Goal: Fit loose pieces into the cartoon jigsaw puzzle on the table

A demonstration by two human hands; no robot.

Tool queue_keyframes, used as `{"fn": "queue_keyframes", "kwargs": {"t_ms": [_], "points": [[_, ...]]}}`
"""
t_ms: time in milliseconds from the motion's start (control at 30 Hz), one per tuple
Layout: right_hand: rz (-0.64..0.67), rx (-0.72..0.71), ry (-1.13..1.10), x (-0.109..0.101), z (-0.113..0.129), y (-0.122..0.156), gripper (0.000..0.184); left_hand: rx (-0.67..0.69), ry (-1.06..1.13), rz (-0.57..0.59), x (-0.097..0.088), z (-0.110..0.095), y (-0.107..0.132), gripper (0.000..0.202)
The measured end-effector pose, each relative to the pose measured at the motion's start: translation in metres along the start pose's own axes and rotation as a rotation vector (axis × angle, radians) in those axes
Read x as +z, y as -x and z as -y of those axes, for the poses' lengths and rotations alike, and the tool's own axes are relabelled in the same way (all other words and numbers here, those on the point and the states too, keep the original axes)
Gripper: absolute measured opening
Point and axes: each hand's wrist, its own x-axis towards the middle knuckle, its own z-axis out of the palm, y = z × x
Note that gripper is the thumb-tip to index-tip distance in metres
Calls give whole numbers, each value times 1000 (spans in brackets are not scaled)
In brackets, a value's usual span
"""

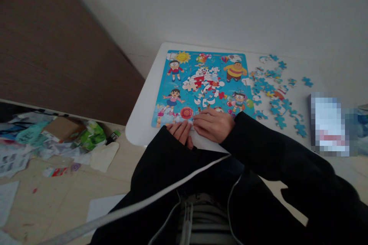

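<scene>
A mostly assembled cartoon jigsaw puzzle [191, 101] in a blue frame lies on a white table [140, 118]. Several printed figures and a sun show around its border, and a red-and-white figure is broken up by white gaps in the middle. My left hand [181, 132] rests at the puzzle's near edge, fingers stretched out. From the right, my right hand [214, 124] lies over the same edge, its fingers extended towards the left fingertips. No puzzle piece shows in either hand; what lies under the fingers is hidden.
Loose blue puzzle pieces [278, 111] are scattered right of the frame. Beyond them sits a pixelated, blurred object [330, 124]. A pale cord [138, 204] crosses in front of me. On the floor at left lie a cardboard box [64, 128], bags and papers. A wall stands behind the table.
</scene>
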Motion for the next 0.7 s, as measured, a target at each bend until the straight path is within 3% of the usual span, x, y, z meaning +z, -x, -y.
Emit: {"fn": "queue_keyframes", "kwargs": {"t_ms": [167, 333, 433, 533, 600, 700], "points": [[37, -3, 80, 1, 4, 1, 25, 39, -36, -14, -4, 3, 4, 30], [129, 15, 152, 2, 15, 3, 24, -75, 6, 55, -10, 1, 5, 30], [106, 32, 174, -3, 24, 11, 23, -29, 25, 0, -8, 4, 5, 28], [22, 51, 179, -15, 33, 25, 24, 27, 1, -107, -2, 11, 3, 21], [-8, 75, 191, -28, 34, 39, 25, 136, 13, -129, 2, 18, 1, 19], [11, 169, 216, -56, 28, 63, 26, 158, 31, -113, 8, 26, -5, 22]]}}
